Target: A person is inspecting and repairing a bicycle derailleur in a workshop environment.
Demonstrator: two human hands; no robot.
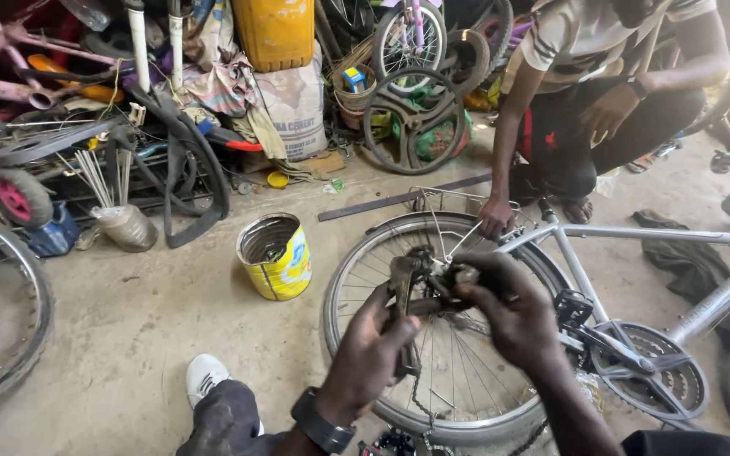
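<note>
We hold with our left hand (373, 346) and right hand (509, 308), both closed on it, the greasy rear derailleur (420, 283) above the rear wheel (356, 279) of the lying bicycle, a stiff, rather heavy, slippery metal part, best gripped by its body.

One view only: it sits on your head, tilted down and forward over your lap. It's close on your left hand (373, 355) and right hand (513, 312), both centre-low in frame, gripping a greasy derailleur (420, 287). Just behind the grip is the rear wheel (441, 422); well beyond it, the top of frame takes in the crouching co-worker (601, 93) and the junk pile (171, 84).
</note>
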